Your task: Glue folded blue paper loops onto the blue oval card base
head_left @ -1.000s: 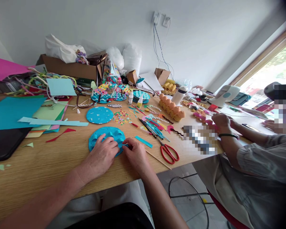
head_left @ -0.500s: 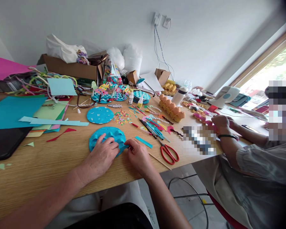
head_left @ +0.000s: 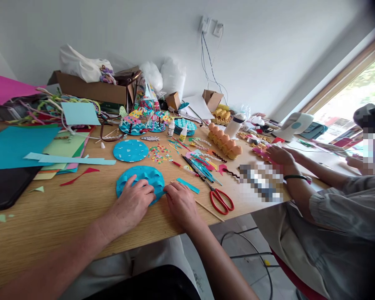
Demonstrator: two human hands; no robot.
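A round blue disc (head_left: pixel 123 177) lies on the table in front of me, with wavy blue paper strips standing on it like waves. My left hand (head_left: pixel 136 201) rests over its front part, fingers bent and pressing on the disc and its strips. At the disc's right edge, my right hand (head_left: pixel 181 205) pinches the end of a narrow blue paper strip (head_left: pixel 161 193), mostly covered by the fingers. Just beyond that hand lies a loose light-blue strip (head_left: pixel 188 185). Red-handled scissors (head_left: pixel 216 192) and a thin wooden stick (head_left: pixel 210 210) are to its right.
Behind the disc are a flat blue disc (head_left: pixel 130 150), confetti (head_left: pixel 160 154) and small glue bottles (head_left: pixel 183 133). Coloured paper (head_left: pixel 18 146) is stacked at left. An egg-carton strip (head_left: pixel 225 143) stands further back. A co-worker's hands (head_left: pixel 281 157) work at the right.
My right hand has turned slightly, its fingers now closer over the disc's edge. My left hand has barely shifted. The co-worker's hand has moved a little left and away from me.
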